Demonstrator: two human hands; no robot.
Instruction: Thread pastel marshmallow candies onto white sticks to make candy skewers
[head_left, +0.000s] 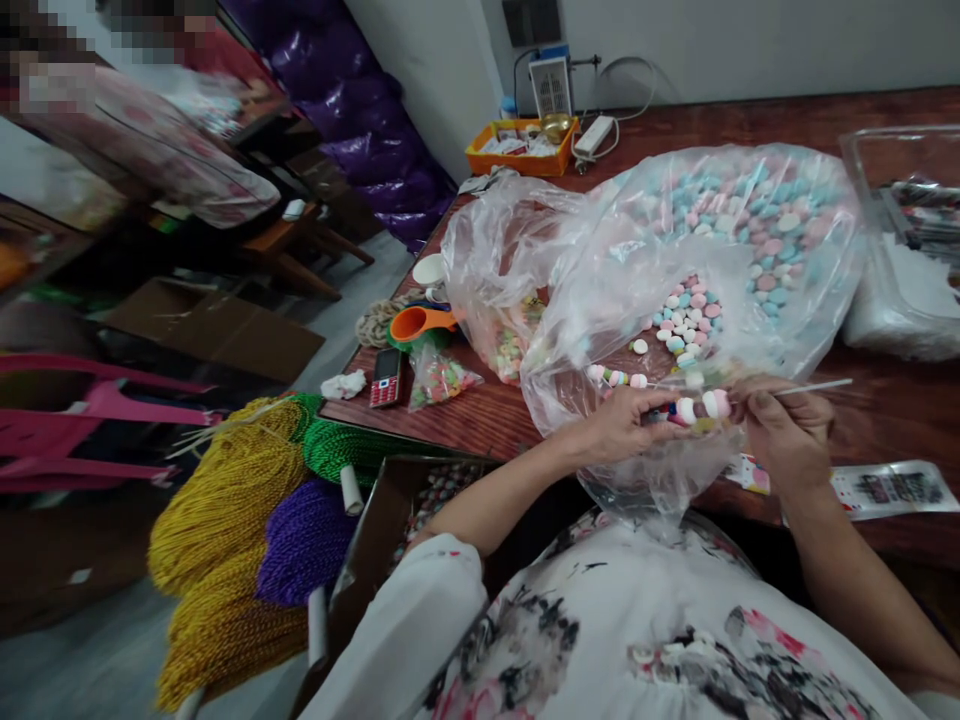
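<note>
Left hand: I see its grip pinched together on a short row of candy discs, held just above the near edge of the counter.
Right hand: I see its grip closed on a thin clear stick, which runs from the discs out to the right, roughly level.
Candy discs: pink, white and dark pieces sit side by side between the two hands, in front of the mouth of the large bag.
Large plastic bag: clear, lying on the counter just behind the hands, holding many pink, blue and white discs; loose discs show at its opening.
Second plastic bag: clear, crumpled, touching the large bag on its left side.
Orange scoop: on the counter left of the bags.
Mobile phone: red, flat on the counter near its left corner, just below the scoop.
Cord bundles: yellow, green and purple, stacked beside the counter to the person's left.
Orange tray: at the far end of the counter, well apart from the hands.
</note>
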